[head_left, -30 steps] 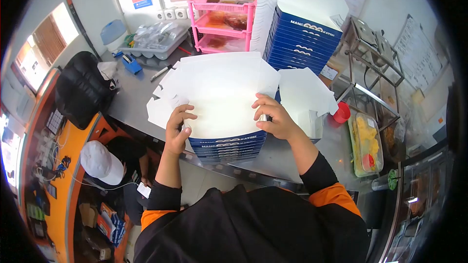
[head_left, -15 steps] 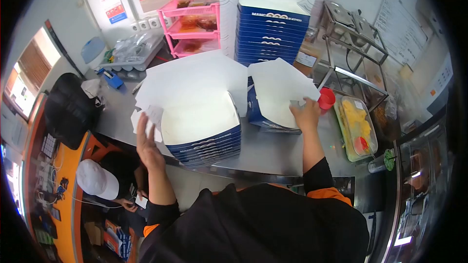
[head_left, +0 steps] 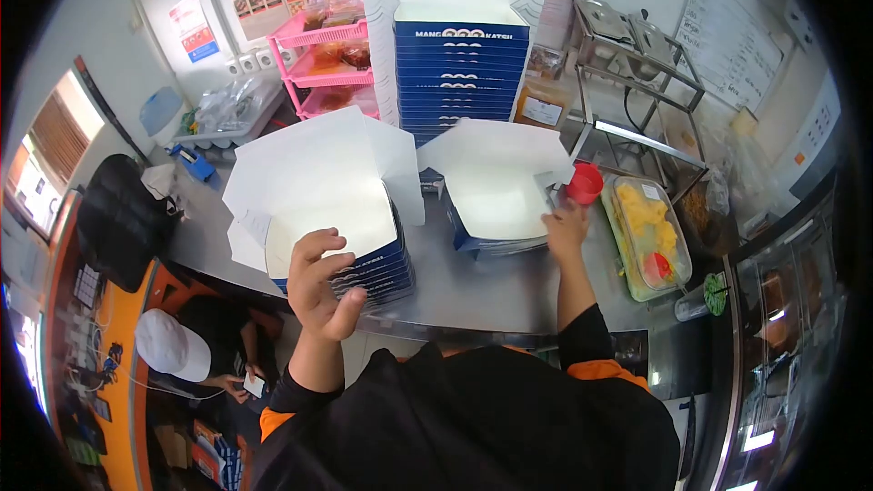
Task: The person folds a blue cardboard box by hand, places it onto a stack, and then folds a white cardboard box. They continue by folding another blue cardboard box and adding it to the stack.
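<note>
My left hand [head_left: 326, 289] is raised in front of the left stack of paper food boxes [head_left: 386, 264], fingers spread and holding nothing. These nested boxes are blue outside and white inside, with the top lid standing up at the back. On the counter to the right sits a shorter stack of the same paper food boxes [head_left: 498, 205], its white lid raised. My right hand [head_left: 567, 227] is at the right wall of that shorter stack, its fingers curled against the edge. A red cup [head_left: 585, 184] stands just behind my right hand.
Behind rises a tall stack of blue boxes [head_left: 462, 82], beside a pink tiered rack [head_left: 332, 73]. At right are a tub of yellow food [head_left: 647, 236] and a metal stand [head_left: 637, 136]. A person in a white cap [head_left: 173, 344] sits low at left, beyond the steel counter [head_left: 491, 300].
My left hand has moved from the left side of the left stack to its front. The shorter box stack has turned to face me more squarely, with my right hand staying at its right side.
</note>
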Tool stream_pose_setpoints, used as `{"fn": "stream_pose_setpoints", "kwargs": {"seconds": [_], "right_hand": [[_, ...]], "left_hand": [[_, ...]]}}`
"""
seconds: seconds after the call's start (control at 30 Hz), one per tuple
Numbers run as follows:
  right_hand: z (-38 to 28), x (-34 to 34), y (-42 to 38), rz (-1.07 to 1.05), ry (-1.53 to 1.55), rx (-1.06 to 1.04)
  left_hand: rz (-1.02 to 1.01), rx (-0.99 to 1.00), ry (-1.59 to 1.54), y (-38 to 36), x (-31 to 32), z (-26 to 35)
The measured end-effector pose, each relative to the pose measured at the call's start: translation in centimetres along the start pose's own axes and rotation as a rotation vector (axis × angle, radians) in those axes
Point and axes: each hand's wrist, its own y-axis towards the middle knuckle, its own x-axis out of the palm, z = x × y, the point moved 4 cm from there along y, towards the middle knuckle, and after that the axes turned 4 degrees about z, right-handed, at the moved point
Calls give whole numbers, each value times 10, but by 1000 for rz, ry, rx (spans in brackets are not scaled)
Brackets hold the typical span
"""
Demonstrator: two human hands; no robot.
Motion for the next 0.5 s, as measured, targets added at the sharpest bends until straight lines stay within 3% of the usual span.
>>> {"fn": "stream_pose_setpoints", "kwargs": {"seconds": [0.03,0.13,0.23,0.33,0.37,0.47,0.5], "right_hand": [[1,-12,0,147,42,-65],[-5,-55,8,73,742,-86],[-46,-96,-2,70,961,-36],[-107,-126,-23,-97,950,-26],[-113,-118,-25,-144,1048,-163],[-160,-117,-26,-476,1419,-82],[-173,-114,-28,-669,1507,32]], "left_hand": [[-101,28,26,4,3,2],[-154,-626,-355,2,28,3],[-324,-860,-456,5,53,14],[-275,-803,-489,2,63,14],[-238,-761,-524,4,63,16],[-114,-499,-247,18,26,6],[21,-628,-453,30,19,17]]}}
